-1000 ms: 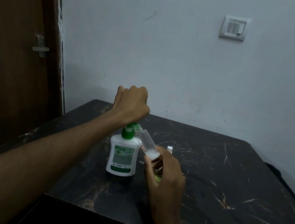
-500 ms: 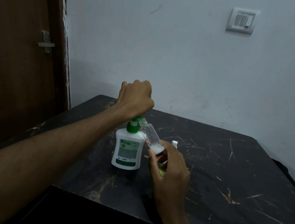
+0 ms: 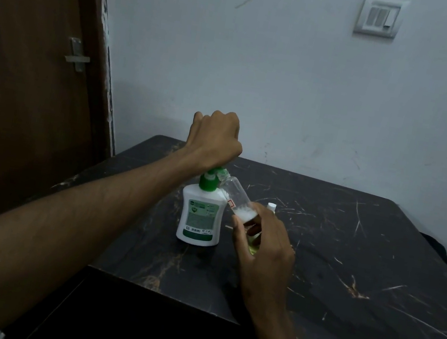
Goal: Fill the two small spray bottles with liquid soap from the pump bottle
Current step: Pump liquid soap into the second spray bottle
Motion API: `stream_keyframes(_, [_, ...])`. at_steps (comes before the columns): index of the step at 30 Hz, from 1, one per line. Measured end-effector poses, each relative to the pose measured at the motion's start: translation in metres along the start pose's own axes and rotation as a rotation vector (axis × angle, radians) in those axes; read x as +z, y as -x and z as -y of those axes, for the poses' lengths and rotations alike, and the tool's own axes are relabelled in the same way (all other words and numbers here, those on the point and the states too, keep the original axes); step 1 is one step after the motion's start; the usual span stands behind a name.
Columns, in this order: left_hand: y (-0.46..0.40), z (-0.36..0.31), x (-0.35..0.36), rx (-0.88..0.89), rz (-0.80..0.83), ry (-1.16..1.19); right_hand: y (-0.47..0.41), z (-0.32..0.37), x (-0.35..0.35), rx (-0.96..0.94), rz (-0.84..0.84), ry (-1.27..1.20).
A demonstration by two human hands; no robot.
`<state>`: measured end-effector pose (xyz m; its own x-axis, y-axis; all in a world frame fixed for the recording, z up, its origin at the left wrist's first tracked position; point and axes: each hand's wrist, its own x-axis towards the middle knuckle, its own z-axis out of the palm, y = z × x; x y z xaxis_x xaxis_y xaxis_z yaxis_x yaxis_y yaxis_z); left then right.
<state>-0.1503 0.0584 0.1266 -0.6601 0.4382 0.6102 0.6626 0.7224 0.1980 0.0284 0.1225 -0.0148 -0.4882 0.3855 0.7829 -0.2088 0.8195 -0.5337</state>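
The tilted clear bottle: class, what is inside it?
White soap pools at the low end of the clear bottle; the rest looks empty. The right hand covers its base.

Left hand presses pump bottle

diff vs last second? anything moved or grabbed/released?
Hardly anything. The left hand keeps pressing on the pump bottle head, and the right hand keeps its grip on the tilted small spray bottle, mouth at the nozzle. White soap sits in its lower end, level about the same. Only the camera shifted a little. Nothing taken hold of or let go. A white cap stays on the table.
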Motion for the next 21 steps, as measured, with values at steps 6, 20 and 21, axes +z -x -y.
stream_keyframes(6, [-0.0001, -0.0016, -0.0026, 0.024, -0.011, 0.015, 0.0015, -0.0035, 0.002, -0.008, 0.006, 0.004])
stream_keyframes(20, [0.0015, -0.0003, -0.0004, -0.01, -0.026, 0.051, 0.0002, -0.0032, 0.0033, -0.016, -0.02, 0.003])
stream_keyframes(21, [0.0021, -0.0005, -0.0006, -0.01, -0.026, 0.051, 0.0001, -0.0032, 0.0035, -0.017, -0.022, 0.005])
